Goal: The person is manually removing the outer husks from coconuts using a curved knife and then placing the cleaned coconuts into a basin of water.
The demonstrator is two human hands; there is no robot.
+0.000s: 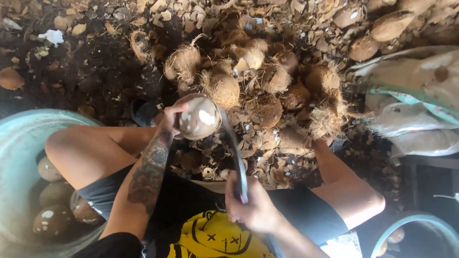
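My left hand (168, 119) grips a peeled brown coconut (198, 117) with white patches, held up over my lap. My right hand (251, 203) is closed on the handle of a long curved blade (233, 145). The blade runs up from my right hand and its upper end meets the right side of the coconut. A tattoo covers my left forearm. Below, my knees spread to either side, and a yellow and black shirt shows at the bottom edge.
A heap of hairy unpeeled coconuts (258, 81) and shell chips lies on the ground ahead. A blue-green tub (19, 138) at left holds peeled coconuts (52, 220). Another tub rim (420, 222) sits at bottom right. Pale sacks (411, 105) lie at right.
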